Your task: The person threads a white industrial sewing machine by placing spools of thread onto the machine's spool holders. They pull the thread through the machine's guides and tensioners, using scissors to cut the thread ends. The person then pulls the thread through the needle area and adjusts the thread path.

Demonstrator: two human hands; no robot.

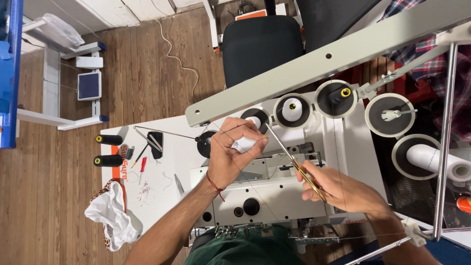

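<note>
Thread [230, 128], thin and limp, was pinched in the left hand [231, 152] above the sewing machine [265, 194]; right hand [338, 189] gripped tweezers [294, 164], best near tips.

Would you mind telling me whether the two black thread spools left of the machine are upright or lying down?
Lying down: both black spools rest sideways, yellow cores facing left.

Spools: two black thread spools [109, 150] are laid on the white table [171, 162] (left edge).
Cloth: a white rag [114, 216] is bunched nearby.
Chair: a black chair [261, 46] is seen behind.
</note>
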